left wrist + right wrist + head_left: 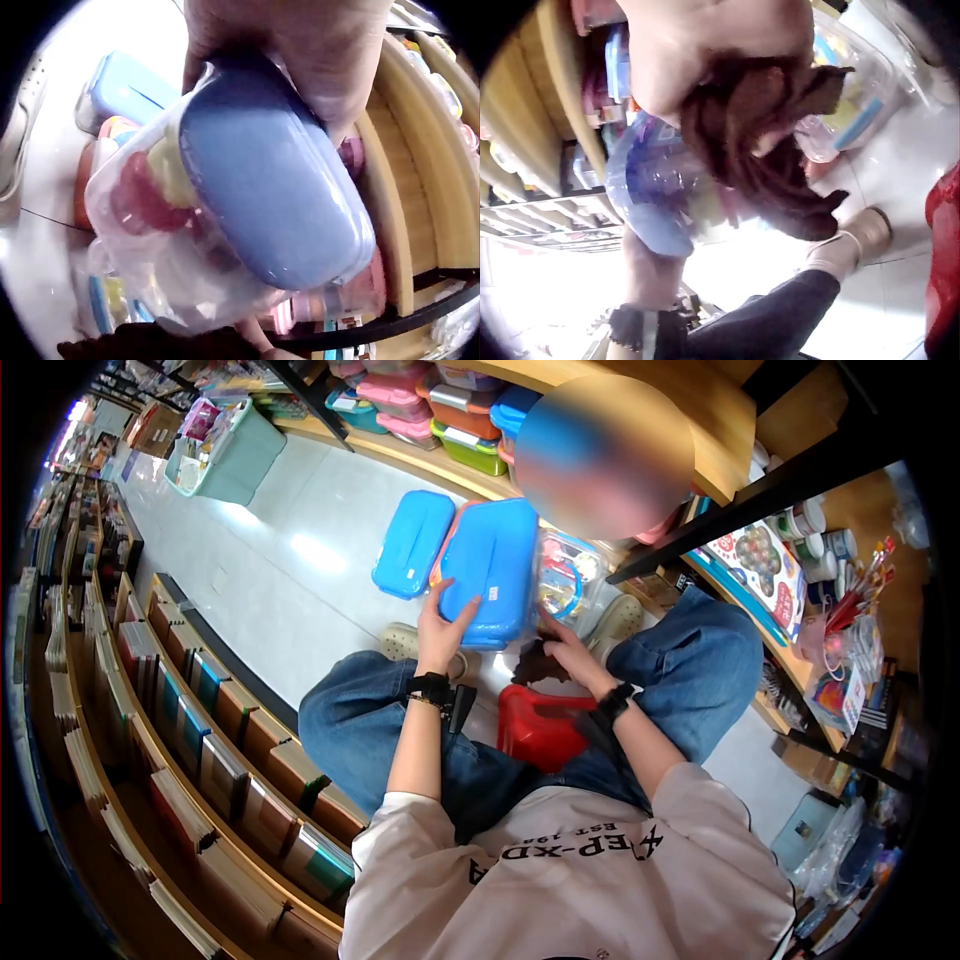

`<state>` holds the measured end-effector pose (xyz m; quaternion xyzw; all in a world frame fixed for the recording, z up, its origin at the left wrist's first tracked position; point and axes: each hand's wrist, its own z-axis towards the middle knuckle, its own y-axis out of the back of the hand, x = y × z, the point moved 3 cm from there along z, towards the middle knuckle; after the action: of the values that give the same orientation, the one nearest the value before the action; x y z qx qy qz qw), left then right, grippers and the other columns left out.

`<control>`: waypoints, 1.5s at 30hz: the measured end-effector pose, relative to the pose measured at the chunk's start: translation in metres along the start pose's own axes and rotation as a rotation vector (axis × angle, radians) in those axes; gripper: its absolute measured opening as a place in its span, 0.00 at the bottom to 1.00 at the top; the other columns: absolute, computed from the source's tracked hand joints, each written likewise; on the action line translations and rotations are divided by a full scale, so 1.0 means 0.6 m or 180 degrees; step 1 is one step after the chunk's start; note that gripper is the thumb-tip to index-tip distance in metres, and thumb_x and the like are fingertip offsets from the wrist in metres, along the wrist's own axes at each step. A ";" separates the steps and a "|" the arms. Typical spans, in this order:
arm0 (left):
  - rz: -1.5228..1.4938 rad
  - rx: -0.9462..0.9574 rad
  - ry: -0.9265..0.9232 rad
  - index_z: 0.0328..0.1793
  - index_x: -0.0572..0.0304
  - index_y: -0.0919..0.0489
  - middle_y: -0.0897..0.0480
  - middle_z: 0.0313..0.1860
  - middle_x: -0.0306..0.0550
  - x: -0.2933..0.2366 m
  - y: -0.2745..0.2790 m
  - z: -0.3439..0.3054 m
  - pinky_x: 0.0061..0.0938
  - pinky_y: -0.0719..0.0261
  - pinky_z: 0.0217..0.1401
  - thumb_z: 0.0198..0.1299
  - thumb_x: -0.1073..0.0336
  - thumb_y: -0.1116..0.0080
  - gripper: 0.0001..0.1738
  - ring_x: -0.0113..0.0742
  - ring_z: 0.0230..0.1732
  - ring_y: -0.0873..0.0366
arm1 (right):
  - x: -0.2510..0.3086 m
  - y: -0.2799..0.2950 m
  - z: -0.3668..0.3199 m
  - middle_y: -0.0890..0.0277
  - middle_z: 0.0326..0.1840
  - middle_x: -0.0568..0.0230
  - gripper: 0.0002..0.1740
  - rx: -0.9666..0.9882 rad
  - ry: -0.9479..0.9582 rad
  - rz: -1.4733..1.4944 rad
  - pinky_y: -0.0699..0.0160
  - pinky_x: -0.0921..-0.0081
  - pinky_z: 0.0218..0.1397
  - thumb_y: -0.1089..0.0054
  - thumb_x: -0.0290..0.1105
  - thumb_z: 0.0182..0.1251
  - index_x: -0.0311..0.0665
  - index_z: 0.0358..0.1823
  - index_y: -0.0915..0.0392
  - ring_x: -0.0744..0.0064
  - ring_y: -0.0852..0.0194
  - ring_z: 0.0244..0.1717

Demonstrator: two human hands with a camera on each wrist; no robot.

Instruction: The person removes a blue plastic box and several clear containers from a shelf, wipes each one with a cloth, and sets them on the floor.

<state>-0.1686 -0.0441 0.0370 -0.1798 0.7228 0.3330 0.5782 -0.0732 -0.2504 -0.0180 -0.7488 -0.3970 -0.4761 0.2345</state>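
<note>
The left hand [442, 632] grips a clear plastic box with a blue lid [492, 565], thumb on the lid. In the left wrist view, that hand [289, 45] holds the lidded box [270, 180] tilted, with red and pale shapes showing through its clear side. The right hand [572, 653] is close to the box's lower right side. Seen from the right wrist, this hand [720, 45] clutches a dark brown cloth [757, 150] beside the box [656, 187]; whether the cloth touches the box I cannot tell.
Another blue-lidded box [413, 545] is on the floor to the left, and a clear box with a blue handle [570, 575] to the right. A red container [540, 728] stands between the legs. Shelves with stacked boxes [465, 448] are ahead; book racks [200, 760] line the left.
</note>
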 end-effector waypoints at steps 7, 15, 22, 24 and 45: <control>0.0272 0.0066 -0.0506 0.67 0.68 0.44 0.41 0.66 0.66 0.086 -0.028 0.002 0.35 0.41 0.66 0.46 0.62 0.30 0.45 0.48 0.66 0.41 | -0.080 -0.039 0.104 0.28 0.43 0.61 0.30 -0.0310 -0.0684 0.1652 0.29 0.80 0.43 0.57 0.25 0.48 0.35 0.58 0.33 0.72 0.30 0.41; -0.1475 -0.1226 0.1520 0.72 0.59 0.56 0.42 0.67 0.56 0.245 -0.062 -0.018 0.39 0.34 0.60 0.50 0.45 0.36 0.53 0.48 0.63 0.37 | -0.077 -0.078 0.144 0.30 0.51 0.58 0.37 0.0230 -0.0449 0.1619 0.24 0.77 0.42 0.64 0.22 0.48 0.36 0.67 0.41 0.68 0.27 0.43; -0.2301 -0.1568 0.2506 0.68 0.59 0.48 0.37 0.60 0.53 0.224 -0.073 0.040 0.46 0.22 0.45 0.50 0.30 0.46 0.51 0.53 0.55 0.30 | 0.047 -0.067 0.134 0.30 0.57 0.61 0.38 0.0503 -0.0070 0.0903 0.39 0.84 0.59 0.64 0.21 0.45 0.32 0.66 0.39 0.70 0.35 0.57; -0.2525 -0.1331 0.2386 0.66 0.70 0.46 0.35 0.58 0.58 0.204 -0.037 0.062 0.44 0.21 0.44 0.50 0.31 0.46 0.53 0.56 0.50 0.27 | 0.024 -0.035 0.129 0.28 0.54 0.62 0.37 0.0459 -0.0083 0.0782 0.38 0.86 0.54 0.62 0.21 0.44 0.34 0.64 0.35 0.73 0.34 0.55; -0.2723 -0.2263 0.1691 0.57 0.65 0.44 0.29 0.45 0.54 0.244 -0.015 0.143 0.26 0.19 0.33 0.58 0.40 0.48 0.37 0.38 0.35 0.23 | -0.094 0.062 0.022 0.27 0.47 0.61 0.29 -0.0249 -0.0892 0.0544 0.27 0.79 0.43 0.58 0.21 0.48 0.34 0.57 0.29 0.71 0.29 0.42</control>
<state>-0.1406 0.0272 -0.1148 -0.7124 0.5507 0.2359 0.3655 -0.0490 -0.2830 -0.0732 -0.8475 -0.3418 -0.3604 0.1872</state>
